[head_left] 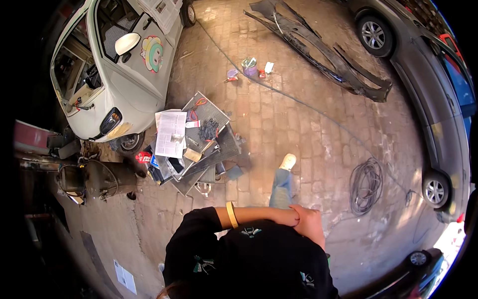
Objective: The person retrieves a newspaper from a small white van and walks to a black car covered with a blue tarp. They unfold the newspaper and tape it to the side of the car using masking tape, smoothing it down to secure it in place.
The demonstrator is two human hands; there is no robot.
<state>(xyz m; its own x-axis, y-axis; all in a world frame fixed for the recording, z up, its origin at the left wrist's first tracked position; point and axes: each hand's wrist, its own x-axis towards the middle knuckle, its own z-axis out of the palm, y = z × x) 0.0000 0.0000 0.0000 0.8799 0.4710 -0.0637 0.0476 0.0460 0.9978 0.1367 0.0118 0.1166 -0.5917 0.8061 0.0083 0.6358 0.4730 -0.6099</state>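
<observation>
Head view: the person stands on a brick-paved floor (308, 129) with both arms drawn in front of the black sweater. The left hand (289, 217) (a yellow band sits on that forearm) is closed over the wrist of the right hand (312, 228). The right hand holds no object; its fingers point away from the camera, so I cannot tell if they are curled or loose.

The nearest thing is a coiled hose (366, 185), lying flat on the floor to the person's right, near the front wheel of a grey car (438, 124). One long end runs away from it across the bricks. I judge it is limp and only moderately heavy, and probably dusty. Its loops would slide apart if only one were lifted, so the better hold is through several loops together, at one side of the coil.

To the left lies a pile of finned metal panels (211, 117) with papers and dark gloves on top, beside a small white vehicle (124, 84). A detached dark bumper (323, 55) lies farther off.
</observation>
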